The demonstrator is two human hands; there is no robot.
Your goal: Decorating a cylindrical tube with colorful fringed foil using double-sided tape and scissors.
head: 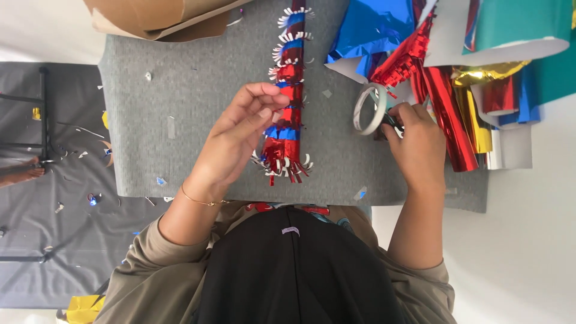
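Observation:
A long stick wrapped in red and blue foil fringe lies lengthwise on the grey mat. My left hand rests on it from the left, fingertips pinching the fringe about halfway along. Just right of the stick, my right hand grips a small dark object that looks like scissors, mostly hidden by the fingers. A white roll of tape stands on edge against that hand's fingertips.
Rolls and sheets of red, gold, blue, silver and teal foil crowd the mat's right side. Brown cardboard lies at the far edge. Paper scraps dot the mat and the dark floor covering at left.

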